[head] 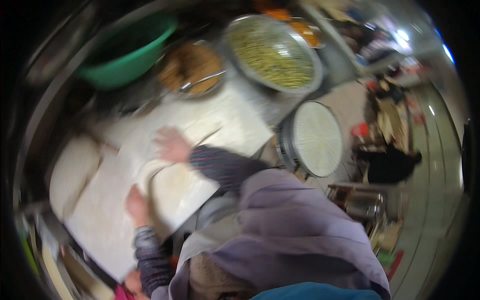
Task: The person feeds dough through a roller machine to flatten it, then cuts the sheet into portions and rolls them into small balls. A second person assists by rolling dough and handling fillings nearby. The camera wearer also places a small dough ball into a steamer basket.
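Observation:
A pale sheet or strip of dough [176, 183] lies on the white floured board [108, 221] in front of me. Over the far end of this dough is my right hand [172, 144], fingers spread; blur hides whether it presses down. My left hand [137, 204] is at the dough's left side, seen edge-on and smeared, so its grip is unclear. Another flat piece of dough [202, 131] shows just beyond my right hand. A big smooth mound of dough [75, 172] rests at the board's left, with a thin brownish object [109, 147] beside it.
Behind the board stand a green basin [127, 63], a metal bowl of brown filling [193, 69] with a utensil, and a large bowl of chopped greens [273, 56]. An orange-filled bowl [305, 33] sits farther back. To the right is a round, white-topped vessel [318, 138].

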The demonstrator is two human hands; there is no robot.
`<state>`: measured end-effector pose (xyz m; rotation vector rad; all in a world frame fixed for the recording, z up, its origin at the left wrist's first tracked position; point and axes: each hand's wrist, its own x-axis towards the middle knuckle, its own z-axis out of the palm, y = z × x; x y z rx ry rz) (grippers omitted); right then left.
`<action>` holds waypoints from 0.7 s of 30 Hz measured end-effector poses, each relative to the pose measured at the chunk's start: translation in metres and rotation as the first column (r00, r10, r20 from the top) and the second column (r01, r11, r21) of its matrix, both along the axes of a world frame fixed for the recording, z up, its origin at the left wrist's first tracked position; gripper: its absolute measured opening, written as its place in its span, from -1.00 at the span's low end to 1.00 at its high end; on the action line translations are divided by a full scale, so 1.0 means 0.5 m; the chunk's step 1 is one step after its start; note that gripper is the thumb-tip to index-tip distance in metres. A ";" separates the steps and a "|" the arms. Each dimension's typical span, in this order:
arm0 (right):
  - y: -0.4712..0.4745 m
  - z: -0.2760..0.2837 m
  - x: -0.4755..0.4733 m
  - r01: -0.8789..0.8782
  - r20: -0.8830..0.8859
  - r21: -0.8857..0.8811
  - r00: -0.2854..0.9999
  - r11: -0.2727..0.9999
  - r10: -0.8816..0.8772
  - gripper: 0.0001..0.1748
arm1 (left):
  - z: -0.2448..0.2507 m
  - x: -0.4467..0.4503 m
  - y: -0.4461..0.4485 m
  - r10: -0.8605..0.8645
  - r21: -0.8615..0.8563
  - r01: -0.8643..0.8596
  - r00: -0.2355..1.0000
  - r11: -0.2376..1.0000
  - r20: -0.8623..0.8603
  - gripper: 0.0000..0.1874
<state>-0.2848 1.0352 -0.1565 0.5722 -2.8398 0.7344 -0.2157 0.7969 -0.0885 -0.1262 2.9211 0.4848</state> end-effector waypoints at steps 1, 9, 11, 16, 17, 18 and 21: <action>0.014 -0.003 0.022 -0.132 0.017 -0.065 0.991 0.989 0.133 -0.41 | -0.014 0.050 0.010 0.002 -0.235 0.015 0.997 0.972 0.074 -0.78; -0.155 0.010 0.020 0.141 0.082 0.207 0.984 0.968 -0.161 -0.51 | -0.089 -0.077 -0.030 0.190 0.034 -0.191 0.907 0.981 -0.376 -0.35; -0.150 0.070 0.089 -0.032 0.168 0.160 0.986 0.987 0.005 -0.51 | -0.050 -0.017 -0.040 -0.019 -0.012 0.016 0.964 1.000 -0.264 -0.43; -0.135 0.082 0.075 -0.142 0.021 0.195 0.990 0.971 0.140 -0.46 | -0.048 0.119 -0.108 0.060 -0.320 -0.090 0.993 0.943 -0.103 -0.39; -0.153 0.065 0.043 -0.093 -0.036 0.207 0.994 0.974 0.103 -0.43 | -0.066 0.099 -0.140 0.148 -0.266 -0.190 0.974 0.945 -0.170 -0.39; -0.170 0.043 0.006 0.014 -0.006 0.218 1.000 0.976 -0.014 -0.43 | -0.079 0.089 -0.161 0.188 -0.198 -0.249 0.940 0.948 -0.284 -0.39; -0.173 0.009 0.007 0.041 0.026 0.207 0.999 0.977 -0.048 -0.43 | -0.095 0.084 -0.170 0.215 -0.114 -0.253 0.939 0.961 -0.270 -0.38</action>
